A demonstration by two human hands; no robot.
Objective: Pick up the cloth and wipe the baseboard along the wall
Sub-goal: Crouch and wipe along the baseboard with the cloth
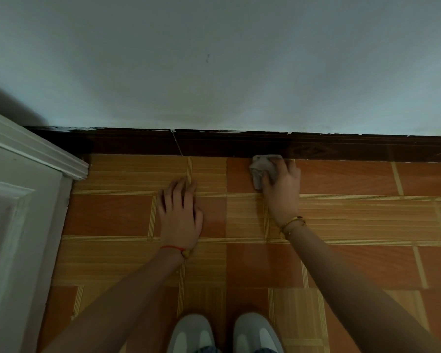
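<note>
The grey cloth (261,169) is bunched under the right hand (281,186), whose fingers are curled over it and clamped on it. The cloth's far edge touches the foot of the dark brown baseboard (138,142), right where the baseboard meets the tiled floor (354,177), and a crumpled fold of it sticks out to the left of the fingers.

The left hand (180,212) lies flat on the floor, palm down, fingers spread and gripping nothing. It sits well to the left of the cloth and nearer the person than the baseboard, not touching either. The two hands are apart.

A gold bracelet (292,222) circles the right wrist and a red string bracelet (172,248) the left. The baseboard runs along the base of the pale wall (214,72), with flecks of white paint along its top edge and a thin pale crack just left of centre. A white panelled door (18,212) with its moulded frame fills the left side. At the bottom edge, the toes of two grey and white shoes (191,332) point toward the wall.
</note>
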